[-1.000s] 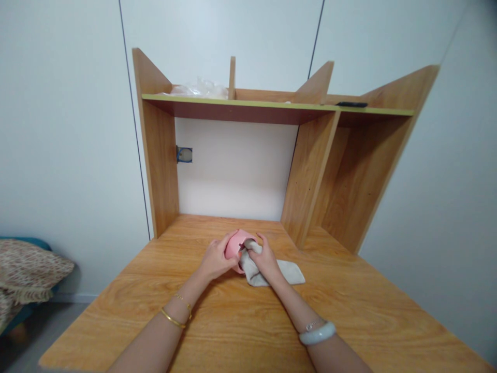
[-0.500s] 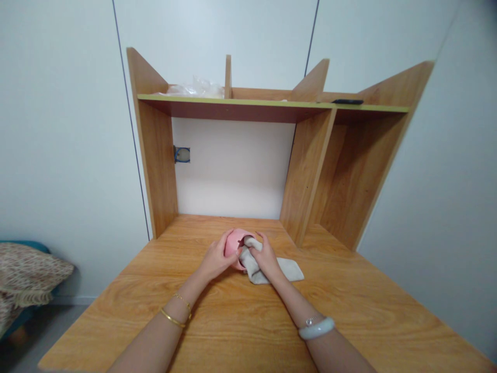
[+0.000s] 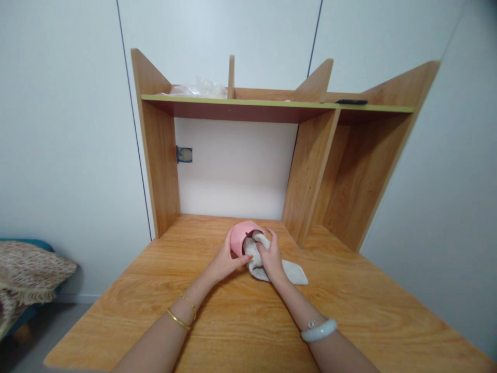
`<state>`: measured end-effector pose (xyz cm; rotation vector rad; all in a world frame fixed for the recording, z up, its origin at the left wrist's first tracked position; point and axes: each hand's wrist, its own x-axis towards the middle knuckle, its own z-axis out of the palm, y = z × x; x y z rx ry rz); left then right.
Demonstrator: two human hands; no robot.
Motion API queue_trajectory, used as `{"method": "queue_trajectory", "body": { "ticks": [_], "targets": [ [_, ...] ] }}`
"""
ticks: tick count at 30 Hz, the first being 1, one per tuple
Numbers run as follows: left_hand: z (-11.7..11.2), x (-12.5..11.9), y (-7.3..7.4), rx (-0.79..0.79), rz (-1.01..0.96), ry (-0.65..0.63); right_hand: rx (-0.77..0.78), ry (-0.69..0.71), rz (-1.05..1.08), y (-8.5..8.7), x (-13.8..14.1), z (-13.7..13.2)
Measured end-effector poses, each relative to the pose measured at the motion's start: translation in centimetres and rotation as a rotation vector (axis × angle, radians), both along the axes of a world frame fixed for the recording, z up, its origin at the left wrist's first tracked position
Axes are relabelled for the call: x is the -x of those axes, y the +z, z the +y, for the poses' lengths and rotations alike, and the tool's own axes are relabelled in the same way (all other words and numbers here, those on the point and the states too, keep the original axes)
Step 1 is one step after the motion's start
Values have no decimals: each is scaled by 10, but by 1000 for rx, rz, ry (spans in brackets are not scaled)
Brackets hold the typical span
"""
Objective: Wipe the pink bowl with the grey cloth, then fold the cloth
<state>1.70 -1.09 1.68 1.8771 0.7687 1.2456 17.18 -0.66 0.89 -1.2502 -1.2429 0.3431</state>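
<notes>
My left hand is wrapped round a small pink cup, tilted on its side with its mouth facing right. My right hand grips a bunched beige cloth and pushes part of it into the cup's mouth. The loose end of the cloth trails on the wooden desk to the right of my hands. Both wrists wear bracelets.
A wooden hutch stands at the back of the desk, with upright dividers and a top shelf. Crumpled clear plastic lies on the shelf's left, a dark flat object on its right. A patterned cushion sits low at the left.
The cup has been turned and lifted a little, its mouth now showing more to the right. My right hand has pushed the cloth further into it.
</notes>
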Motion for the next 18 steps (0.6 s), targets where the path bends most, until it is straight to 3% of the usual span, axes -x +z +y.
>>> {"method": "queue_trajectory", "body": {
  "ticks": [10,18],
  "targets": [
    [-4,-3,5,-65,-8,44,-15,31,77,-3,4,4],
    [-1,1,6,-108,107,168,49,-70,60,-6,4,11]
  ]
}}
